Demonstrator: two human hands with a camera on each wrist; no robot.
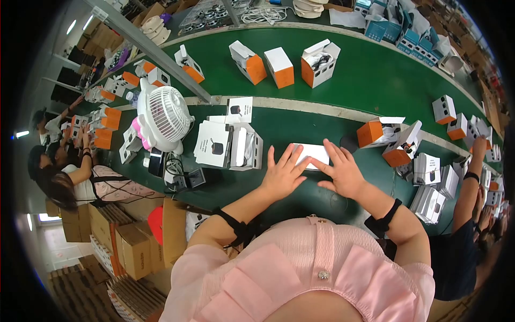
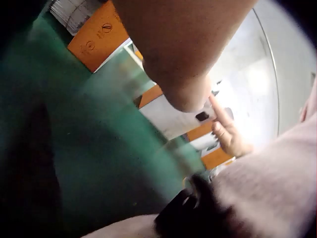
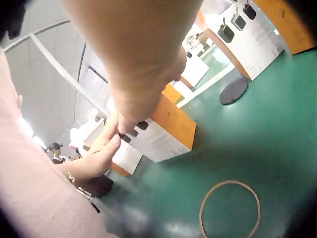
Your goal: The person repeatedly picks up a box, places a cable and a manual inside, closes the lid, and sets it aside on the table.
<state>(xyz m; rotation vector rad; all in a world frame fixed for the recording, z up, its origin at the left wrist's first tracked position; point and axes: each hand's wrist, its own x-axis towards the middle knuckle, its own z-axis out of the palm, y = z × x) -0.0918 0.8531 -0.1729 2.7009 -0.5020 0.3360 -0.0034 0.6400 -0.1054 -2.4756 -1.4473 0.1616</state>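
While both hands lie over one upright white-and-orange box (image 1: 313,152), their fingers are extended rather than curled, touching its smooth top without gripping. The left hand (image 1: 283,173) has its straight fingers slightly parted along the box's left edge; the right hand (image 1: 344,170) spreads wider, its fingers over the right edge and its thumb held away. The hands are close together, a strip of white showing between them.

The box stands at the near middle of a glossy green tabletop (image 1: 332,206), its sides flat and its corners sharp; dark product pictures are printed on a white face, beside a plain orange one. Near it lie a thin, round, dark disc (image 3: 234,91) and a slender tan loop (image 3: 202,208). To the left are flat white printed cards (image 1: 211,147) and a rounded white plastic fan (image 1: 166,115) with a ribbed grille.
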